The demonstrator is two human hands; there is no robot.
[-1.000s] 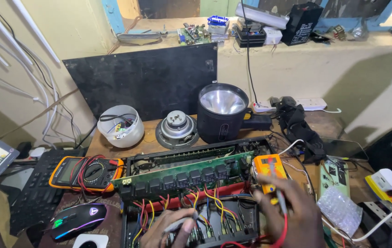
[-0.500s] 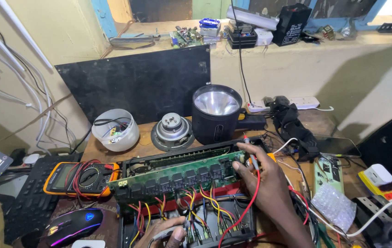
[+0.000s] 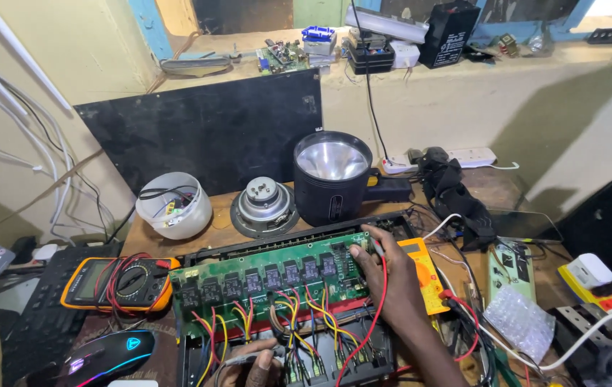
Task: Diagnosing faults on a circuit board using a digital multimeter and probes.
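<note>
Right hand [image 3: 390, 283] pinches a red probe lead [image 3: 376, 301] against the green relay circuit board's [image 3: 270, 279] right end; left hand [image 3: 256, 364], apparently gripping a probe, sits below.

Left hand [image 3: 252, 365] cut off by bottom edge, only fingers show; can't tell what they grip. Right hand [image 3: 385, 276] hides the green circuit board's [image 3: 263, 283] right end and part of the yellow meter [image 3: 424, 269]. Probe tip under the fingers not visible. Mouse [image 3: 105, 356] clipped at bottom.
</note>
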